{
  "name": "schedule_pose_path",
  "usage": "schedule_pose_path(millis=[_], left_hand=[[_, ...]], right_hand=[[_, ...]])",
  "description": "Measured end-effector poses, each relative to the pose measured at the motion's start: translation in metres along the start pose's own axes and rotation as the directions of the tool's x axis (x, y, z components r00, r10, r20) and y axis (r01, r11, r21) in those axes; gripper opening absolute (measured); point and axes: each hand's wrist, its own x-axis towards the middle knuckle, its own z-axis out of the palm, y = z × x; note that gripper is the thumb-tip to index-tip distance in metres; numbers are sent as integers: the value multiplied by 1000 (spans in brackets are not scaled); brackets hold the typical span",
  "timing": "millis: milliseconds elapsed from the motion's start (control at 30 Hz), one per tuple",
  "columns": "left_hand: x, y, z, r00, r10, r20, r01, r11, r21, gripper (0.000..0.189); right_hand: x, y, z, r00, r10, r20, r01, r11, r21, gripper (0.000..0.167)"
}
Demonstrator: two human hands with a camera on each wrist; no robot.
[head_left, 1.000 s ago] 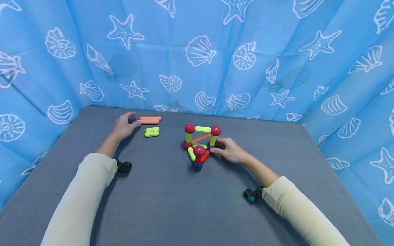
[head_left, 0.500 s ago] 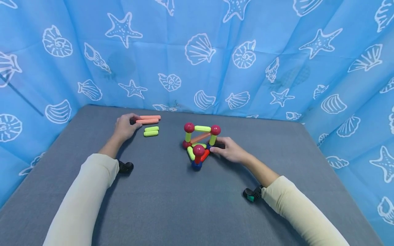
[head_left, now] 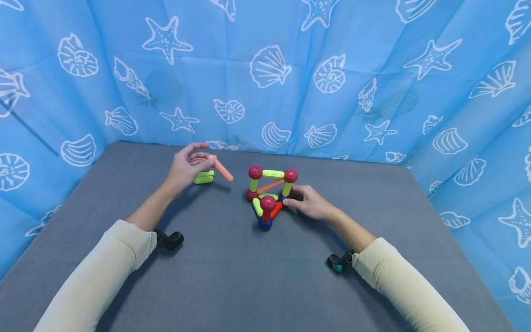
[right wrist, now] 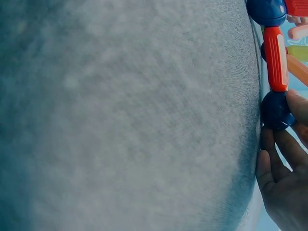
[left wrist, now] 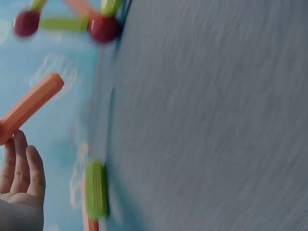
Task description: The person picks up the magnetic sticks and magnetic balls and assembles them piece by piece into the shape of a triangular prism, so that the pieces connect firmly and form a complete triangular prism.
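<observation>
My left hand (head_left: 186, 168) holds an orange magnetic rod (head_left: 222, 169) up off the table, pinched near one end, its free end slanting down to the right. Below that hand lie two short yellow-green rods (head_left: 204, 180). In the left wrist view another orange rod (left wrist: 91, 224) shows partly behind a yellow-green rod (left wrist: 97, 190). At the table's centre stands a frame of rods and balls, with dark red balls (head_left: 268, 203) on top and a blue ball (head_left: 265, 224) at the front. My right hand (head_left: 312, 203) grips another blue ball (right wrist: 276, 110) at the frame's right base corner.
A grey cloth-covered table (head_left: 249, 286) lies under everything. Blue curtain (head_left: 232, 83) with white shells and starfish hangs behind and at the sides. A black wrist device sits on the left wrist (head_left: 169, 240) and another on the right wrist (head_left: 341, 262).
My left hand has taken an orange rod from the pair on the table, lifted it and moved it right, tilting it. My right hand stays at the frame's blue ball.
</observation>
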Motion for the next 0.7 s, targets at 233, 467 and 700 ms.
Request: schedule_pose_path(millis=[233, 467, 700], left_hand=[[-20, 6, 35, 988, -70, 138, 80, 994, -72, 50], [-29, 4, 61, 973, -99, 207, 118, 990, -81, 50], [-29, 3, 75, 963, -124, 238, 139, 989, -48, 54]], right_hand=[[1, 1, 0, 1000, 10, 14, -10, 1000, 5, 35], [1, 2, -2, 999, 17, 31, -18, 1000, 20, 37], [1, 3, -2, 999, 29, 28, -30, 999, 21, 37]])
